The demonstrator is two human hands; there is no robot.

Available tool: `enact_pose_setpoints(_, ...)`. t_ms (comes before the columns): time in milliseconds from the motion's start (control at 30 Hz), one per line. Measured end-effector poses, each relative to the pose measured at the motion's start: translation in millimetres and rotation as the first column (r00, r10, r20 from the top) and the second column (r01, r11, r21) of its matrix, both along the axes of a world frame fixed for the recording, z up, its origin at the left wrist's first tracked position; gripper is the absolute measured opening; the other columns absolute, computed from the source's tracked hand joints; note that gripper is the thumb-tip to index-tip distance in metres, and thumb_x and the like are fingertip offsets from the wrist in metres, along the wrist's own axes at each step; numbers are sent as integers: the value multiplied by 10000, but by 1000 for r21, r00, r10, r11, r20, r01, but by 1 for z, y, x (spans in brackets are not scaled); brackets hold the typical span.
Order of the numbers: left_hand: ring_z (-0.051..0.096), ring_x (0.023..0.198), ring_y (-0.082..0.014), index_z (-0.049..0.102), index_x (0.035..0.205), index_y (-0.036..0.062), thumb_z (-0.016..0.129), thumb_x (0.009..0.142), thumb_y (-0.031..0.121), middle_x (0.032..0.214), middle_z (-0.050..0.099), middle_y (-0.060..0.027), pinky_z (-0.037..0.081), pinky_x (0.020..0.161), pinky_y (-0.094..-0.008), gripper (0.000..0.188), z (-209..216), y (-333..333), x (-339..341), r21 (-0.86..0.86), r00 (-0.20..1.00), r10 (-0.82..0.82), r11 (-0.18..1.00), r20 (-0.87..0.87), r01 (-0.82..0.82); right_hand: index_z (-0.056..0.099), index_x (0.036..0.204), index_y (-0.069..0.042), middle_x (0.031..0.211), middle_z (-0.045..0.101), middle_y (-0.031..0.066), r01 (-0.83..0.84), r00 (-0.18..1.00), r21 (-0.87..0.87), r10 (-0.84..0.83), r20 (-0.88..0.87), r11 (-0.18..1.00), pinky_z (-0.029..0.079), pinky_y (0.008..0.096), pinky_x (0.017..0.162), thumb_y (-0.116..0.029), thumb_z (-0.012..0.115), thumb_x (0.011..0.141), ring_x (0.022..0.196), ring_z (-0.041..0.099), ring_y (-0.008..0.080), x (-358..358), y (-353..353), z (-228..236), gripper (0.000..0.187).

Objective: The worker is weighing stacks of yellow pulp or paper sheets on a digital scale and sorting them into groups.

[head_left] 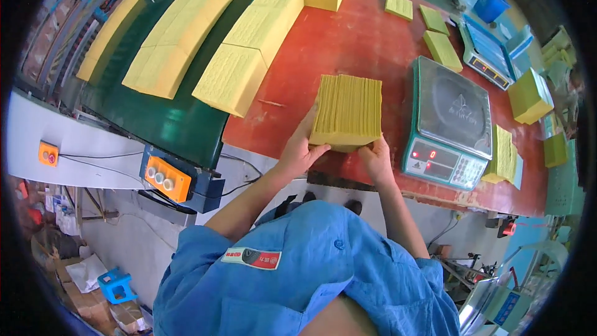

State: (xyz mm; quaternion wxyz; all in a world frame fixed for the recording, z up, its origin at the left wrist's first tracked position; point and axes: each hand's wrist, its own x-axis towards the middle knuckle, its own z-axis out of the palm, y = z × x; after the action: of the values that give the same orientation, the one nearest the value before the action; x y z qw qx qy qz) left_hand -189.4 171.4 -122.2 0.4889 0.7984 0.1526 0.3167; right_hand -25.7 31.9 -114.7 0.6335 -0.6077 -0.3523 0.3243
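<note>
A thick block of yellow paper sheets (347, 109), its layered edges facing up, is between my hands at the near edge of the red table (292, 96). My left hand (303, 149) wraps its left side, with the thumb on the near face. At the lower right corner, my right hand (377, 158) grips the same block. To the right of it stands a digital scale (453, 102) with a bare metal pan and a lit red display. Whether the block touches the tabletop I cannot tell.
Long rows of yellow paper blocks (239, 65) lie at the left, some on a green conveyor belt (165, 124). An orange button box (168, 178) hangs at its near end. Thin yellow stacks (443, 50), a second scale (488, 56) and upright paper blocks (499, 155) stand at the right.
</note>
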Motion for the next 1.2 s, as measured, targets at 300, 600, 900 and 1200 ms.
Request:
enact_pose_setpoints(300, 617, 1078, -401, 410, 1361, 41, 627, 894, 373, 1149, 635, -235, 497, 892, -452, 612, 92, 6, 12, -98, 926, 71, 988, -370, -115, 556, 1274, 20, 924, 702, 147, -28, 927, -282, 130, 351, 959, 519, 294, 720, -64, 515, 822, 763, 650, 164, 36, -6, 65, 462)
enact_pose_setpoints(600, 582, 1134, -407, 446, 1345, 41, 545, 936, 430, 1197, 609, -250, 467, 928, -454, 572, 60, 14, 4, 9, 905, 130, 990, -405, -138, 546, 1293, 8, 1105, 683, 156, -75, 986, -320, 117, 115, 945, 497, 310, 887, -50, 511, 884, 999, 653, 192, 32, -5, 29, 415)
enact_pose_setpoints(900, 537, 1178, -217, 476, 1336, 0, 460, 1009, 376, 1278, 574, -132, 421, 995, -365, 499, 66, 0, 17, -509, 991, 2, 858, -136, -71, 549, 1315, -67, 1340, 517, 189, 270, 786, 72, -263, 560, 960, 408, 412, 1021, -25, 534, 859, 1192, 495, 361, -7, -6, 31, 458)
enact_pose_setpoints(1200, 525, 1213, -205, 409, 1409, 67, 447, 1016, 396, 1352, 518, -96, 449, 1023, -376, 514, 119, -75, 186, -904, 895, -202, 82, 397, 419, 663, 1122, -57, 1202, 612, 160, 488, 263, 328, -494, 829, 809, 441, 434, 935, -18, 624, 773, 1102, 557, 350, 88, -92, 185, 354)
